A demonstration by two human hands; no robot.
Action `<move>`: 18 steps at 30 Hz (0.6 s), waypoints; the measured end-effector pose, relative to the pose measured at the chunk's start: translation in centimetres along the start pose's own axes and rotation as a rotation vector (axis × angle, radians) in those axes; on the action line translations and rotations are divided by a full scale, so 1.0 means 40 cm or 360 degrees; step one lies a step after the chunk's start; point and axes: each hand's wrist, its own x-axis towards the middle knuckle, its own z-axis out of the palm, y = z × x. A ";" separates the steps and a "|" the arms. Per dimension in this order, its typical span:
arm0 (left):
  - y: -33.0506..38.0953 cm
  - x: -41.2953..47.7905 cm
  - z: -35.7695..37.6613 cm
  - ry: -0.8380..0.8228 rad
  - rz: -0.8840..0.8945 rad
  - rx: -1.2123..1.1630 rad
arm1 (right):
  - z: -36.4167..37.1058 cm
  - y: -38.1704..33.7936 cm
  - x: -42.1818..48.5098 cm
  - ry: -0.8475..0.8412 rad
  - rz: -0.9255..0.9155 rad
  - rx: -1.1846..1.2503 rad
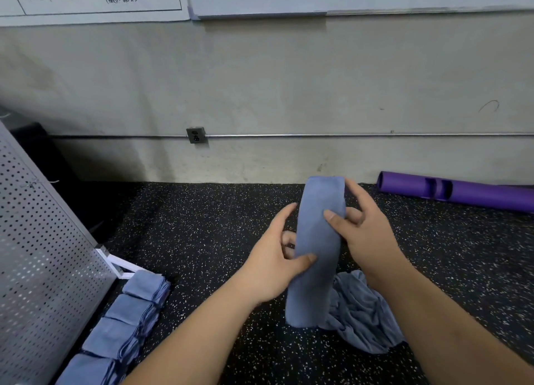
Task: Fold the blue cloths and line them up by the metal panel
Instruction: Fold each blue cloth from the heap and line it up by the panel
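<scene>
With the left hand (268, 264) and right hand (362, 231) pinching the long folded blue cloth strip (318, 248) aloft at centre, uneven grip could unfold it before reaching the folded blue cloth row (121, 329) beside the perforated metal panel (37, 254) at 8 o'clock.

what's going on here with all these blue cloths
A person is folding blue cloths on the speckled floor. The left hand and right hand both grip one long folded cloth. A row of folded cloths already lies along the perforated metal panel at the left, and a crumpled pile waits on the floor beneath the hands.
</scene>
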 end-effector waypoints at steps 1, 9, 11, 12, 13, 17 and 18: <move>-0.004 -0.002 0.000 -0.0064 0.0000 -0.0026 | -0.003 0.003 0.003 0.0062 -0.0003 0.0015; 0.028 0.001 -0.021 0.0147 -0.0007 -0.0381 | 0.005 0.016 -0.020 -0.0383 0.0268 -0.0026; 0.025 0.007 -0.038 0.0226 -0.0054 -0.0370 | 0.003 0.009 -0.031 -0.0640 0.0248 -0.0075; 0.025 0.007 -0.045 0.0256 -0.0074 -0.0322 | 0.001 0.017 -0.032 -0.0715 0.0249 -0.0091; 0.023 0.008 -0.051 0.0276 -0.0092 -0.0245 | 0.000 0.028 -0.030 -0.0727 0.0244 -0.0111; 0.011 0.006 -0.059 0.0141 -0.0098 0.0032 | -0.003 0.071 -0.013 -0.0596 0.0174 -0.0202; 0.002 0.008 -0.061 0.0107 -0.0091 0.0112 | -0.003 0.073 -0.012 -0.0584 0.0159 -0.0235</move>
